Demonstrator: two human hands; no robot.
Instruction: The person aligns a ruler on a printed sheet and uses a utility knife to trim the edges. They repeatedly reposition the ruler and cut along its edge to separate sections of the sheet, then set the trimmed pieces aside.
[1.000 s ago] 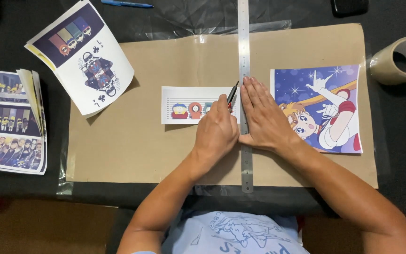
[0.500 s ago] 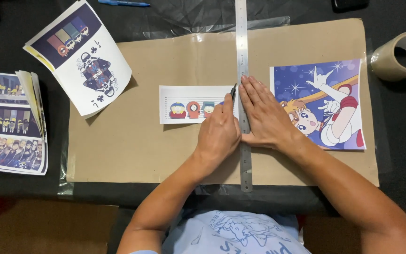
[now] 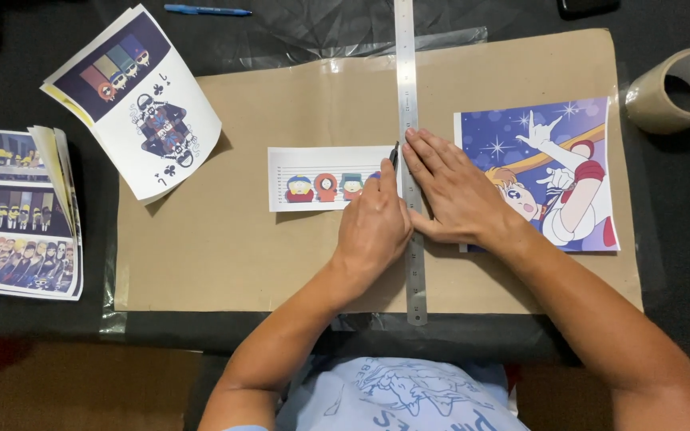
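Covering most of the black table [image 3: 680,199], a brown cardboard sheet [image 3: 225,255] lies flat as the work surface. A long steel ruler [image 3: 406,72] runs straight up and down across it. Right of the ruler sits a large cartoon print [image 3: 576,160] of a girl on blue; left of it, a small strip print [image 3: 313,177] of four cartoon figures butts against the ruler's edge. The right hand [image 3: 457,195] presses flat on the ruler, fingers stretched out and close together. The left hand [image 3: 374,227] is curled around a dark cutting tool [image 3: 394,154], its tip at the ruler's left edge on the strip's right end. Further left lie a playing-card style sheet [image 3: 141,104] and stacked printed pages [image 3: 21,215]. A tape roll [image 3: 680,89] stands far right, a blue pen [image 3: 205,10] at top.
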